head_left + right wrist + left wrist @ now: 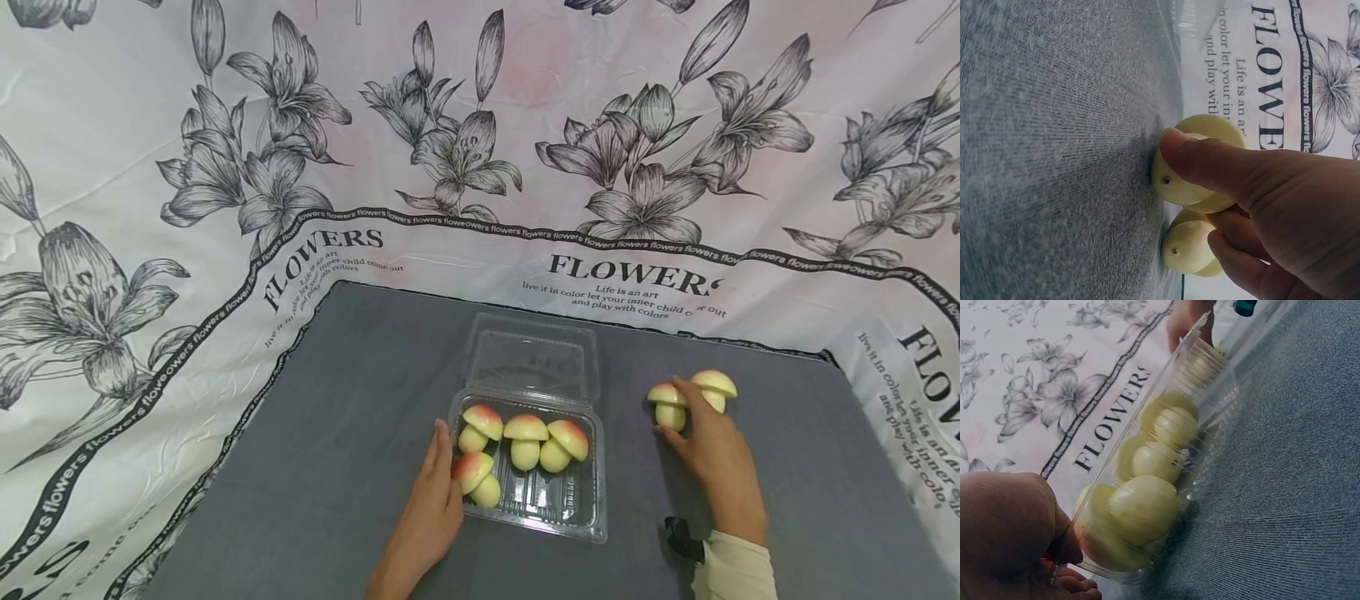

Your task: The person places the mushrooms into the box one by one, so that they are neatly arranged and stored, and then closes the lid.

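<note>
A clear plastic clamshell container point(525, 523) lies with its lid point(534, 354) folded back. Several toy mushrooms point(527, 429), pale yellow with red-tinged caps, sit in its base, two at the left and two near the middle. At the container's left edge, my left hand point(431, 508) pinches the rim, the thumb on one side and fingers on the other in the left wrist view. To the right of the container, my right hand point(712, 450) grips a mushroom point(670, 415) between thumb and fingers. Another mushroom point(714, 387) stands right beside it, partly behind the fingers.
The grey cloth-covered table point(360, 392) spreads on all sides of the container. Behind it hangs a white curtain point(480, 275) printed with flowers and lettering. A black device point(682, 540) is at the right wrist by the sleeve.
</note>
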The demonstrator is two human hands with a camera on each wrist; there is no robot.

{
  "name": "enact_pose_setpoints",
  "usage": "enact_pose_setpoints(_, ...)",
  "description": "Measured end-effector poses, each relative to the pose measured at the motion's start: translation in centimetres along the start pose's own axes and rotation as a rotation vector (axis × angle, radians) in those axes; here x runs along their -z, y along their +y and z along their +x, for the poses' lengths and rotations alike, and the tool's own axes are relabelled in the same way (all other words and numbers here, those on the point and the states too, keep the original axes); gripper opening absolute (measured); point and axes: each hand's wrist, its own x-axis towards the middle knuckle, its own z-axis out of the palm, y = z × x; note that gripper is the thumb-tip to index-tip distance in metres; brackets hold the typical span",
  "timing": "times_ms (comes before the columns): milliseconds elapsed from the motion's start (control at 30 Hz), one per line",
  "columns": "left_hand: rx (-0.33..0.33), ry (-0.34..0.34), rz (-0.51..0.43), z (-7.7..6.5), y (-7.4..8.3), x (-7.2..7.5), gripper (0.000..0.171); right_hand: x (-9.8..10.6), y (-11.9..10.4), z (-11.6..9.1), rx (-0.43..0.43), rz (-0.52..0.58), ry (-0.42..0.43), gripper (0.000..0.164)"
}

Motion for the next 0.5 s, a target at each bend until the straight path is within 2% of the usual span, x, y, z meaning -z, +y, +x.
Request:
enact_pose_setpoints(333, -0.007, 0.000, 0.011, 0.00, 0.13, 0.13, 0.071, -0.11, 0.02, -0.16, 0.020, -0.009, 0.057, 0.078)
enact_pose_setpoints(500, 0.000, -0.003, 0.010, -0.06, 0.16, 0.16, 0.071, -0.06, -0.11, -0.29, 0.017, -0.005, 0.053, 0.079)
